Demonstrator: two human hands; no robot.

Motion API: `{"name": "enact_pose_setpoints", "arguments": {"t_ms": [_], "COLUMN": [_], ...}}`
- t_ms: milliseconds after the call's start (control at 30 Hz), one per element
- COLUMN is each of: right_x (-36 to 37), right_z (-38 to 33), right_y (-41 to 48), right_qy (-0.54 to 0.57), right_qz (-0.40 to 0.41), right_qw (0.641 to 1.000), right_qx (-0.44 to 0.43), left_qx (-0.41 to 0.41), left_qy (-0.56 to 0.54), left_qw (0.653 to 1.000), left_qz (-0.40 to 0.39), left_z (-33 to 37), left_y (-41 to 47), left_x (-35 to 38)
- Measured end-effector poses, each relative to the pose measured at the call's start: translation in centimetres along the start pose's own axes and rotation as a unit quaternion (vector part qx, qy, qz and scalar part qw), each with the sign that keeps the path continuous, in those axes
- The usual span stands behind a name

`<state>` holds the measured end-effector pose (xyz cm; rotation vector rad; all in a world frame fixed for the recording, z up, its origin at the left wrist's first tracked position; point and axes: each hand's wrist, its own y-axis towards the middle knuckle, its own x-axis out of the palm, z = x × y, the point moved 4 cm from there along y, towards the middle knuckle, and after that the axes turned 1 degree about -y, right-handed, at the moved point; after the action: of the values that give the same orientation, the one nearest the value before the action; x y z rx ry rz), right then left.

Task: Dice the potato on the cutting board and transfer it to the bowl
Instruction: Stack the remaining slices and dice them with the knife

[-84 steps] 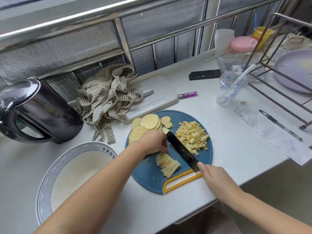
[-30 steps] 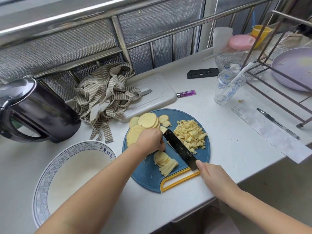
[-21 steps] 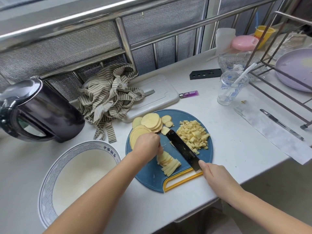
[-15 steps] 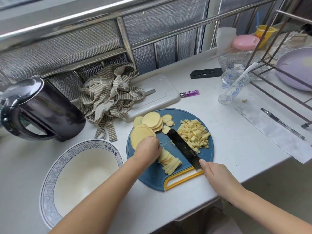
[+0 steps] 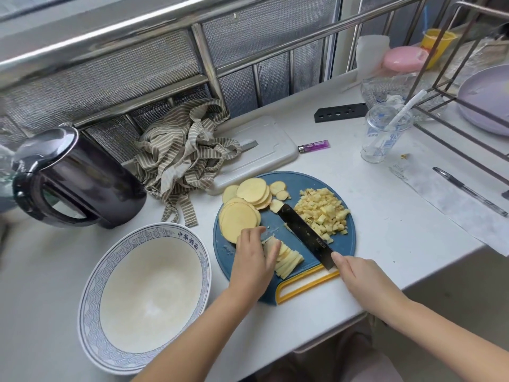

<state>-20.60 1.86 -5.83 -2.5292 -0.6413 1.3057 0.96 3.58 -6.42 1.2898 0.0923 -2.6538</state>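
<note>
Nearest, a large white ceramic bowl with a blue wave-pattern rim [image 5: 89,304] sits on the white tabletop [image 5: 385,230], just left of the round blue plastic cutting board with a yellow handle [image 5: 344,246]. On the board, the left hand [image 5: 256,257] curls its fingers [image 5: 271,250] together over the fanned stack of pale potato strips [image 5: 290,261]; the right hand [image 5: 358,274] closes round what is probably the hidden handle of the black-bladed knife [image 5: 303,235], whose blade slants between the strips and the heap of diced potato [image 5: 322,210]. Round potato slices [image 5: 239,219] lie at the board's far left, with a striped beige cloth [image 5: 184,153] and a dark electric kettle [image 5: 82,183] beyond.

The bowl [image 5: 148,293] lies left of the cutting board [image 5: 345,244], the kettle [image 5: 82,180] behind it.
</note>
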Motion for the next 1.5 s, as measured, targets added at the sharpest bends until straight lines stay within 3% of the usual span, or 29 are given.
{"name": "enact_pose_setpoints", "arguments": {"t_ms": [433,567,767,1267,1500], "right_x": [-0.5,0.0,0.7,1.2,1.4], "right_z": [-2.0,-3.9,-3.4,-1.0,-1.1], "right_y": [-3.6,-4.7,-4.2,-2.3,-1.9], "right_qy": [-0.011,-0.116,-0.206,-0.261,-0.244], "right_qz": [0.043,0.033,0.045,0.114,0.029], "right_qw": [0.998,0.988,0.971,0.942,0.961], "right_qx": [-0.046,-0.100,-0.108,-0.180,-0.130], "left_qx": [0.005,-0.013,-0.011,0.016,0.031], "left_qy": [0.085,0.101,0.136,0.190,0.196], "left_qw": [0.995,0.994,0.990,0.979,0.978], "left_qz": [0.054,0.028,0.023,0.077,0.070], "left_z": [-0.8,-1.0,-0.8,-0.7,-0.5], "left_y": [-2.5,-2.5,-2.3,-2.8,-2.6], "left_x": [4.2,4.7,4.7,5.7,5.7]}}
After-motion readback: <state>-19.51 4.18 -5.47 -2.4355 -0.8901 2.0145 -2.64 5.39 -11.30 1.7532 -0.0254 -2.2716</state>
